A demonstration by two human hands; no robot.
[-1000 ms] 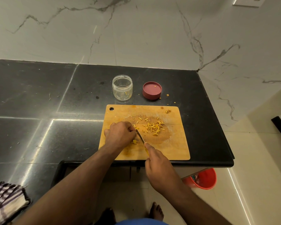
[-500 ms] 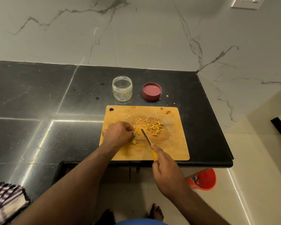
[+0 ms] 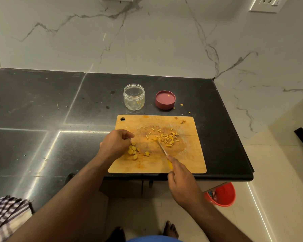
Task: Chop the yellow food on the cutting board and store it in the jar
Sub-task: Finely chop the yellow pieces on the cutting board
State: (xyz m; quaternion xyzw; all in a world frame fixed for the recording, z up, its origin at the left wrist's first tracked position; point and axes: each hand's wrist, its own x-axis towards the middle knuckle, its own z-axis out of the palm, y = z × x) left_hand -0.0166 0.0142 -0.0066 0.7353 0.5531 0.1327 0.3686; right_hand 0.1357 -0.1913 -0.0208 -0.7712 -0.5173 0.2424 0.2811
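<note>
On the wooden cutting board [image 3: 191,161], several thick yellow slices [image 3: 132,151] lie at the left and a pile of thin yellow sticks [image 3: 168,138] at the centre right. My left hand [image 3: 115,144] sits at the board's left edge with its fingers curled, the tips right next to the top slice. My right hand [image 3: 182,179] grips the yellow handle of a knife [image 3: 162,148]; the blade tip rests on the board by the stick pile. Behind the board stand the open clear jar [image 3: 134,96] and its red lid [image 3: 165,100], which lies top down.
The black counter [image 3: 42,119] ends just right of the board, with yellow crumbs [image 3: 182,104] near the lid. A red bucket [image 3: 222,195] stands on the floor below. A checked cloth [image 3: 5,219] lies at the lower left. Marble wall behind.
My left hand has drawn back to the left and uncovered the slices. My right hand has pulled the knife to the right, away from the left hand.
</note>
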